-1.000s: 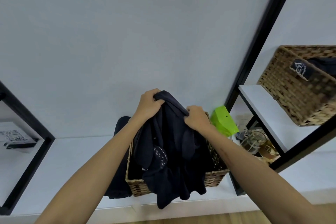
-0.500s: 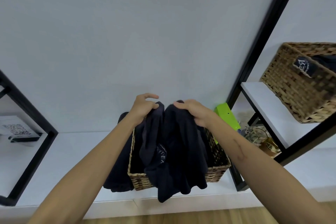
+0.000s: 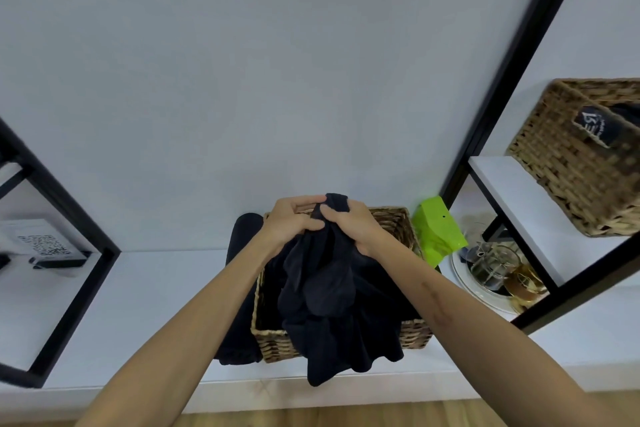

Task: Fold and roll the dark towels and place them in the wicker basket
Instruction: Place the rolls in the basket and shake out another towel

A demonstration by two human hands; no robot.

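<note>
Both hands meet above the wicker basket [image 3: 398, 218], bunching the top of a dark towel [image 3: 322, 288] between them. The left hand [image 3: 291, 222] has its fingers curled tight around the gathered cloth, and the right hand [image 3: 349, 222] pinches the same bunch just beside it, knuckles almost touching. The towel hangs down from that grip in loose folds, draping over the basket's near rim and ending in front of the white shelf [image 3: 138, 288]. A second dark towel [image 3: 239, 288] hangs over the basket's left side. To the right of the basket stands a bright green pouch [image 3: 436, 232], with glass jars [image 3: 498, 267] on a plate beyond it. Farther right, on a higher shelf, sits another wicker basket [image 3: 581, 177] with dark cloth inside.
</note>
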